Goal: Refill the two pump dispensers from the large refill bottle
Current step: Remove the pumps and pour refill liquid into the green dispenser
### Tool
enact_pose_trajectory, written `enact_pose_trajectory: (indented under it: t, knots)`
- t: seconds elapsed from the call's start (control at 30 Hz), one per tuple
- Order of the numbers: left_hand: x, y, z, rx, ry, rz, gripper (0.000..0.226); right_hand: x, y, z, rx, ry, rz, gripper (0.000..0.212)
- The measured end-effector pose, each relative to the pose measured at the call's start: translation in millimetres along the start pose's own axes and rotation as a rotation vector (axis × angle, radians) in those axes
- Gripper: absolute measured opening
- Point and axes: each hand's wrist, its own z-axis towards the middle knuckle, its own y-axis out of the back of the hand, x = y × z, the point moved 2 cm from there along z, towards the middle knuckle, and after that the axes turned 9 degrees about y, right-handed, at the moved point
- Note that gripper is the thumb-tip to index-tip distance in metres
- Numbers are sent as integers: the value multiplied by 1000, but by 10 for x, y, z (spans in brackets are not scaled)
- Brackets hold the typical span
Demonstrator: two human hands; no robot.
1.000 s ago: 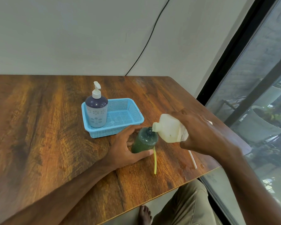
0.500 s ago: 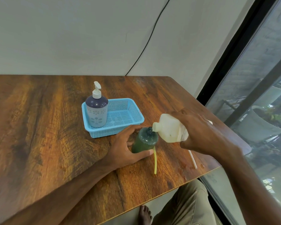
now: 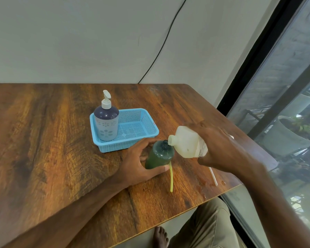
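A green dispenser bottle [image 3: 159, 154] stands uncapped on the wooden table [image 3: 43, 149]. My left hand [image 3: 138, 163] grips it round its lower body. My right hand [image 3: 220, 149] holds the whitish refill bottle [image 3: 186, 142] tipped over, its spout right at the green bottle's open neck. A yellow pump tube [image 3: 171, 178] lies on the table beside the green bottle. A second dispenser [image 3: 106, 119], dark blue with a white pump, stands in the left end of a blue basket [image 3: 141, 129].
A clear thin tube [image 3: 213, 176] lies near the table's right edge, partly behind my right arm. A window with a dark frame [image 3: 258, 59] runs along the right. A black cable [image 3: 161, 49] hangs on the wall. My knee and bare foot show below the table's front edge.
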Motion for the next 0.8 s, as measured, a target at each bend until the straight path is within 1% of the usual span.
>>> enact_pose_trajectory:
  t: [0.1, 0.2, 0.37, 0.47, 0.57, 0.63, 0.67, 0.73, 0.8]
  knots:
    - [0, 1, 3, 1, -1, -3, 73, 19, -35, -24, -13, -2, 36, 102]
    - [1, -4, 6, -2, -2, 7, 73, 23, -75, -67, -77, 9, 105, 96]
    - [24, -1, 11, 1, 3, 8, 73, -9, -203, -153, -159, 5, 155, 89]
    - [28, -6, 15, 0, 8, 15, 73, -51, -326, -209, -154, 0, 269, 88]
    - [18, -6, 14, -2, -4, 22, 73, -72, -407, -245, -147, 12, 325, 89]
    - [16, -5, 10, -5, -6, 31, 73, -104, -443, -261, -142, -23, 353, 96]
    - [18, -5, 10, -8, -3, 37, 74, -133, -478, -268, -137, -55, 364, 96]
    - [26, -8, 13, -8, 2, 44, 75, -188, -568, -276, -116, -139, 398, 91]
    - [25, -15, 15, -9, 0, 44, 75, -234, -653, -264, -142, -215, 437, 86]
